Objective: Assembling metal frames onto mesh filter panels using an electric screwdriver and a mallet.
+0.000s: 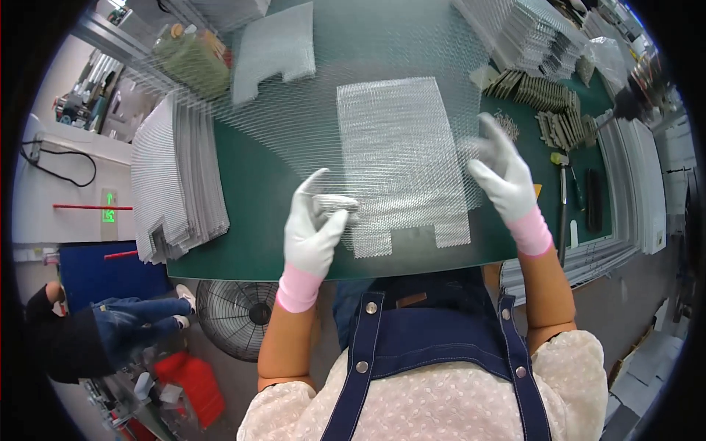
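1. By the desk's (250, 235) near edge, the left hand (316, 228), gloved, was bent, its fingers and thumb brought close together; whether mesh was pinched could not be told.
2. The right hand (506, 173) was raised opposite, index finger stretched away from the thumb; the other fingers were blurred, so a pinch could not be confirmed.
3. Between the hands, a notched silver sheet (412, 213) was seen, finely ribbed and saw-toothed along its lower edge. It was judged light, semi-stiff and easily creased, best taken by opposite side edges.
4. Across it and beyond, a see-through mesh sheet (279, 128) was spread, judged floppy and prone to snagging; a flat grip near its border would be suited.
5. Farther off, a notched silver panel (279, 40) was laid, similarly textured.
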A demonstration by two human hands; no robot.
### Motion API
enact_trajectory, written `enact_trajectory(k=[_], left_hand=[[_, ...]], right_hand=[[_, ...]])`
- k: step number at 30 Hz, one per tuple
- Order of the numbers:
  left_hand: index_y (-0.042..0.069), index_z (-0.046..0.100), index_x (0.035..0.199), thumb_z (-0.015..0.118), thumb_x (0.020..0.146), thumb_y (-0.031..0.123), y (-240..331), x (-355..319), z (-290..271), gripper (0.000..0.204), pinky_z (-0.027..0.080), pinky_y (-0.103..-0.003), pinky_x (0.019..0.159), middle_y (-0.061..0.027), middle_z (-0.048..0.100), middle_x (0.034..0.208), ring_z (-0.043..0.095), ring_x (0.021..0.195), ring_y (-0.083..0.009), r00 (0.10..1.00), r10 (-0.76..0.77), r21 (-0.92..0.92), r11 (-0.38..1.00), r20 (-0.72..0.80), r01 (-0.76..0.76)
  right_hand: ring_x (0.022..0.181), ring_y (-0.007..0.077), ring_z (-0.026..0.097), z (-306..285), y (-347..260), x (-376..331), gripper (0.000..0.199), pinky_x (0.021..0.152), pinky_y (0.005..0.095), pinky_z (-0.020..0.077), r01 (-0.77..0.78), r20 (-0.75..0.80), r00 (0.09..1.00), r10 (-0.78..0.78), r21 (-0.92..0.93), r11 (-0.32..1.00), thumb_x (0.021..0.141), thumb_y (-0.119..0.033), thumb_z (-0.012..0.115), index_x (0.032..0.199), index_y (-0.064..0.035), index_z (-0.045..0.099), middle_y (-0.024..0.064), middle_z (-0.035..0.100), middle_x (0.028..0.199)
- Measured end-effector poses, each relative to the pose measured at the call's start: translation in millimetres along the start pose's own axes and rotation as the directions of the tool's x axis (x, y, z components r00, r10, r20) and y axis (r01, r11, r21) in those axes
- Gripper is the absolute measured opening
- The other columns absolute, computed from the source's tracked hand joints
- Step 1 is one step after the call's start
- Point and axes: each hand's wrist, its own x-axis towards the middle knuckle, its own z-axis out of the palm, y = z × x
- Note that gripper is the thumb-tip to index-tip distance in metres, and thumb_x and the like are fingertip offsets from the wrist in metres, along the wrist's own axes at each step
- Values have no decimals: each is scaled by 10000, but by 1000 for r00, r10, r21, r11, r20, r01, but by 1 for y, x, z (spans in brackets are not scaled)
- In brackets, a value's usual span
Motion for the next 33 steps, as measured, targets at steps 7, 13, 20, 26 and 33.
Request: enact_trajectory(k=[7,13,20,26,33], left_hand=[[-36,328,1352,663,792,131,-34,-20,4,674,417,-199,547,3,497,717,469,602,-53,994,47,686,727,-100,35],[-30,326,1358,682,757,402,-33,-1,11,821,454,-285,550,-88,505,654,516,548,-173,996,-43,893,441,-80,90],[-23,298,1367,645,749,486,-58,6,5,873,482,-356,601,-155,588,730,600,636,-282,997,-72,956,288,-39,58],[-28,302,1361,626,754,509,-62,6,10,873,497,-384,610,-182,620,811,620,671,-318,994,-84,975,209,-63,79],[-56,295,1351,607,773,514,-59,7,10,870,502,-390,628,-205,623,831,628,706,-337,991,-125,982,178,-44,66]], right_hand=[[502,14,399,9,40,-38,606,478,172,358,-136,-127,986,110,-223,965,810,-69,621,1359,-17,371,-38,445,574],[451,37,321,1,56,-47,634,448,195,327,-122,-186,982,28,-521,845,783,-142,664,1346,-31,395,-20,342,494],[400,100,391,0,69,-51,644,434,253,365,-91,-158,987,-27,-691,717,789,-215,665,1348,-42,394,19,391,480],[411,216,498,-2,76,-48,655,428,324,396,-29,-86,992,-89,-861,508,802,-273,643,1358,-57,374,73,482,498],[479,292,559,-2,72,-44,671,453,376,430,-11,-27,999,-29,-901,434,822,-319,610,1366,-41,334,126,545,558]])
